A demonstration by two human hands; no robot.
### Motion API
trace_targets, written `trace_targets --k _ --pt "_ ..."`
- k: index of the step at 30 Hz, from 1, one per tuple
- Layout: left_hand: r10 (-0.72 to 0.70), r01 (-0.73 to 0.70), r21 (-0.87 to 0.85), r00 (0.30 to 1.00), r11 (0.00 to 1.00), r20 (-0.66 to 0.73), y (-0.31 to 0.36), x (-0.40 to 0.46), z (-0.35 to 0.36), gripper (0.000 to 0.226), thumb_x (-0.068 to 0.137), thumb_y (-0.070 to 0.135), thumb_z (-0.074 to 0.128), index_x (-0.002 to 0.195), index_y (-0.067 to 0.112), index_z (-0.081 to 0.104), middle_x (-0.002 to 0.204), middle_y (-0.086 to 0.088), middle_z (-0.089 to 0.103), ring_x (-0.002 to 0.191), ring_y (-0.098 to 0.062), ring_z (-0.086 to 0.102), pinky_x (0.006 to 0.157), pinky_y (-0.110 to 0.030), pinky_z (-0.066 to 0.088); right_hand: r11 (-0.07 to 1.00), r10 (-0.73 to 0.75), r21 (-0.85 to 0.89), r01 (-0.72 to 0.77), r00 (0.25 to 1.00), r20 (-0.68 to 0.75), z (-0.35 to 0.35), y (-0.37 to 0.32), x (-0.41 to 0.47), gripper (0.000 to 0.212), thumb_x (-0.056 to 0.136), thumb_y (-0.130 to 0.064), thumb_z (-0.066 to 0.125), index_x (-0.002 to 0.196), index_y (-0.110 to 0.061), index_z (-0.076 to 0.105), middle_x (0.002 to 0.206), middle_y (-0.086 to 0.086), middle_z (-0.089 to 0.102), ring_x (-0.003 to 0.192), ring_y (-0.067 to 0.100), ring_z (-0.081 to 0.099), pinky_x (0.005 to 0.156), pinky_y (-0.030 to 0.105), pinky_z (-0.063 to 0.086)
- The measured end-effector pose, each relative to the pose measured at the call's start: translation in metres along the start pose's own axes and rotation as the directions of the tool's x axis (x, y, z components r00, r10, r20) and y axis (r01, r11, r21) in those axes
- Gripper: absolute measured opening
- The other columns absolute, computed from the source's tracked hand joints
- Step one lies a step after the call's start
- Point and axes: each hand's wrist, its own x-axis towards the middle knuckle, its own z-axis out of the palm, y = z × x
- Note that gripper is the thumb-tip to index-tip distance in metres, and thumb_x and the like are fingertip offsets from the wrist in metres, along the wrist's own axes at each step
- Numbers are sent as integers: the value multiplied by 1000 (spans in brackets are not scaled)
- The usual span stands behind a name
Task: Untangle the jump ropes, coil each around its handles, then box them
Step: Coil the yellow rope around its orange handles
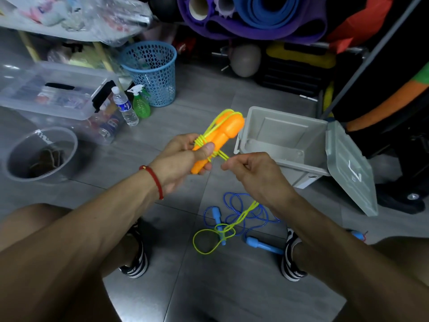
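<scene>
My left hand [183, 159] grips the two orange handles [220, 138] held together, with several turns of yellow cord [206, 140] wound round them. My right hand [250, 170] pinches the yellow cord just right of the handles. The loose end of the yellow rope [209, 240] trails down to the floor and lies across the blue jump rope [241, 208]. Its blue handles [262, 245] lie on the tiles between my feet. The grey box [290, 145] stands open to the right, its lid [348, 168] hanging off the right side.
A blue mesh basket [151, 73], a water bottle [124, 106] and a green spray bottle [140, 104] stand behind. A clear storage bin [53, 94] and a clear round tub [39, 154] are on the left. Rolled mats [255, 17] fill the back. My shoes [135, 259] flank the ropes.
</scene>
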Motion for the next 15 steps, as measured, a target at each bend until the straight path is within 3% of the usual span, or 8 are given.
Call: trace_targets --k 4,7,9,12,13,15 --pt "96 -77 146 987 986 -130 -7 9 -6 6 96 14 64 102 13 62 88 -8 68 65 -18 64 61 -32 50 994 48 -101 -41 997 62 -5 -2 -3 33 103 -25 43 94 -23 75 66 4 56 43 2 46 44 12 33" --pt "111 -75 176 972 982 -208 -10 14 -5 4 96 12 64 98 14 62 85 -9 66 63 -19 62 61 -31 49 992 66 -110 -54 991 112 -2 -3 -6 32 104 -24 42 89 -22 71 64 -5 57 43 -4 47 43 9 32" --pt "132 -87 186 960 979 -246 -10 16 -5 6 96 12 64 95 17 62 83 -10 65 60 -18 60 59 -30 48 992 67 -113 -52 988 139 0 -4 -7 30 103 -24 42 86 -24 67 62 -6 60 45 -4 50 47 11 35" --pt "155 -90 238 950 967 -271 -14 19 -6 7 93 14 67 92 20 63 80 -11 66 58 -18 59 60 -31 47 985 47 -170 -18 985 167 2 -5 -6 28 101 -21 43 79 -26 60 65 -7 65 62 5 59 67 32 52" --pt "165 -86 284 950 955 -265 -16 19 -6 6 90 19 69 93 21 64 78 -10 66 59 -19 60 61 -32 48 977 42 -215 -4 984 176 1 -6 -6 26 100 -18 44 79 -27 58 67 -8 63 69 10 59 73 33 52" --pt "202 -94 413 953 906 -226 -20 20 -6 20 80 35 72 95 24 65 74 -4 67 63 -23 62 63 -38 53 938 16 -344 53 980 197 -4 -8 -8 20 100 -14 47 89 -24 61 79 -12 54 81 13 50 73 24 39"
